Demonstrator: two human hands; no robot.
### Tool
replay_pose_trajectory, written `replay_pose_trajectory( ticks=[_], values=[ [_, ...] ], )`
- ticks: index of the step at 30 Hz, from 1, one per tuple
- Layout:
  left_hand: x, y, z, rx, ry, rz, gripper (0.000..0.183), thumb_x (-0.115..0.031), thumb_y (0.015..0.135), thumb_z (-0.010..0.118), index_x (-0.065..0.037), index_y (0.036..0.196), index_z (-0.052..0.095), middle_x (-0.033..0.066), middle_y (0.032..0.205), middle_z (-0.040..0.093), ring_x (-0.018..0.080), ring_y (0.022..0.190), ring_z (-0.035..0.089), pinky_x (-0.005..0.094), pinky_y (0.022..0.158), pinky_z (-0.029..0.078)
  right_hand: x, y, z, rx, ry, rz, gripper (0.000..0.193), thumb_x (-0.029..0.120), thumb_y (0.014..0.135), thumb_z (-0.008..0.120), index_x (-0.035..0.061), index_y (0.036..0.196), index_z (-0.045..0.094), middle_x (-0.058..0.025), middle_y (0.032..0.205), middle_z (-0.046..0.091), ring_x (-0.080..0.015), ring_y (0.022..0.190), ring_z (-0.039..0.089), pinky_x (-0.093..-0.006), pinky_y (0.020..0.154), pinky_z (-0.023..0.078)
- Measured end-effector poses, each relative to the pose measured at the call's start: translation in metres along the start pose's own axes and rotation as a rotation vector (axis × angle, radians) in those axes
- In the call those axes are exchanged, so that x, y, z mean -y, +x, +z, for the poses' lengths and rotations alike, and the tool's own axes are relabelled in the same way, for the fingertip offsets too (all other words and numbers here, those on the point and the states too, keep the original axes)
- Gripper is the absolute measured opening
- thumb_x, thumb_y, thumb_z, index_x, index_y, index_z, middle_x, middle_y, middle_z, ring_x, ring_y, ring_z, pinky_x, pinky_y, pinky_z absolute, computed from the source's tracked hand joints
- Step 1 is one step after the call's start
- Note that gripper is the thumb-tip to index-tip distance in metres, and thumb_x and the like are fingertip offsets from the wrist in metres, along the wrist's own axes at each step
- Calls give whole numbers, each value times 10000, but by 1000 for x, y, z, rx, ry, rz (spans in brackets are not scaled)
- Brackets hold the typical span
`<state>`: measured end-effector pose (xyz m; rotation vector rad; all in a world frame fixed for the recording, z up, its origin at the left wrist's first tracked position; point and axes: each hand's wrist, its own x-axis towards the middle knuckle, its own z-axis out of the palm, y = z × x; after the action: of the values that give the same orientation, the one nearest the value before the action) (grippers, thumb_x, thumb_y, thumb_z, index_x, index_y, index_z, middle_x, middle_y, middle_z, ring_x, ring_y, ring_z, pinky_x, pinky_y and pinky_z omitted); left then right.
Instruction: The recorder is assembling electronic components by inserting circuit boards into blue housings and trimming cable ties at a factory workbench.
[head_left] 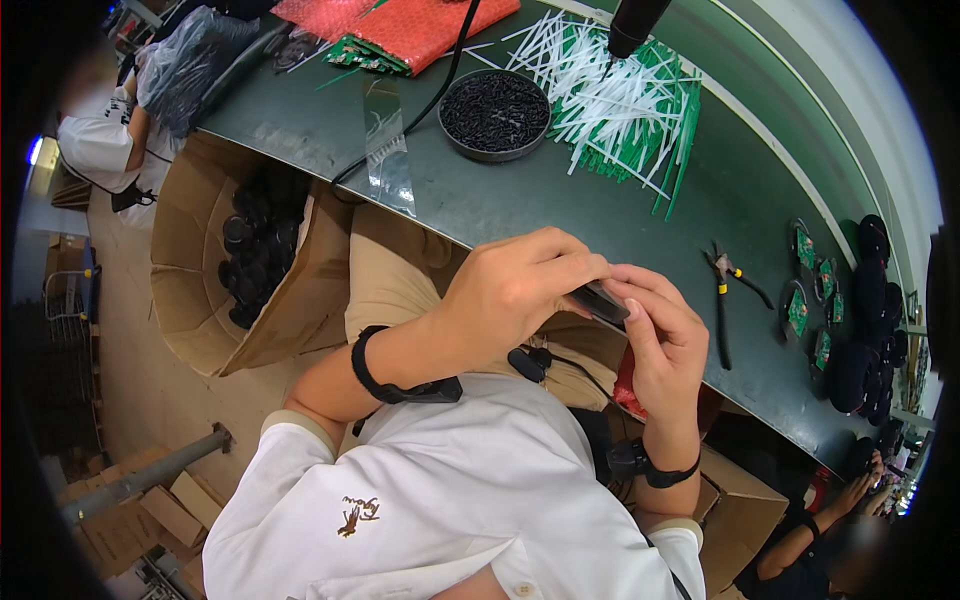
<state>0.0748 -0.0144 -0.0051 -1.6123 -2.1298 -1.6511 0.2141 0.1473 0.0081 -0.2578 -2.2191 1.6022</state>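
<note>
Your left hand (510,290) and right hand (665,345) meet just off the near edge of the green table (560,200), above your lap, and between them they hold a small flat dark part (600,302). Your left fingers (575,270) are curled narrow and pinch the part from above, while your right fingers (640,290) close on its other end, the palm turned toward you; what kind of part it is cannot be told at this size. Both wrists carry a black band. On the table, well beyond your hands, a round metal dish (495,113) full of small black pieces sits next to a loose heap of white and green strips (620,100). A black cable (440,85) runs from the far edge past the dish to the near edge, beside a clear plastic bag (388,150). Red bubble-wrap sheets (420,25) lie at the far edge. Toward the right end of the table, pliers (725,290) lie near the edge, with small green circuit boards (800,310) and a row of black round parts (870,300) past them. To your left, beside the table's near edge, an open cardboard box (200,270) holds more black round parts. Another person sits beyond that box, and another person's hand (860,490) shows at the lower right.
</note>
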Motion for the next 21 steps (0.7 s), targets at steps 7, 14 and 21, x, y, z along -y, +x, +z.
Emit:
replay_pose_trajectory(
  ticks=[7, 14, 21],
  values=[
    [2, -3, 0, 25, 5, 9, 459, 159, 687, 709, -41, 1100, 729, 143, 1044, 732, 320, 942, 741, 375, 749, 617, 0, -2, -2, 40, -61, -97, 210, 3, 992, 637, -22, 1155, 766, -149, 1218, 720, -214, 1049, 673, -286, 887, 519],
    [2, -3, 3, -3, 41, 33, 449, 166, 684, 696, -35, 1084, 728, 143, 1031, 733, 324, 942, 744, 376, 749, 618, 4, -5, 3, 3, 13, 7, 208, 3, 1012, 619, -36, 1161, 759, -150, 1237, 700, -191, 1057, 667, -272, 888, 513],
    [1, -5, 1, 1, 76, 50, 393, 148, 710, 694, -22, 1062, 730, 144, 1013, 736, 307, 924, 750, 364, 752, 621, 0, -7, 4, 3, 35, -9, 203, -6, 1016, 611, -38, 1151, 759, -152, 1230, 692, -182, 1079, 665, -268, 890, 519]
  ],
)
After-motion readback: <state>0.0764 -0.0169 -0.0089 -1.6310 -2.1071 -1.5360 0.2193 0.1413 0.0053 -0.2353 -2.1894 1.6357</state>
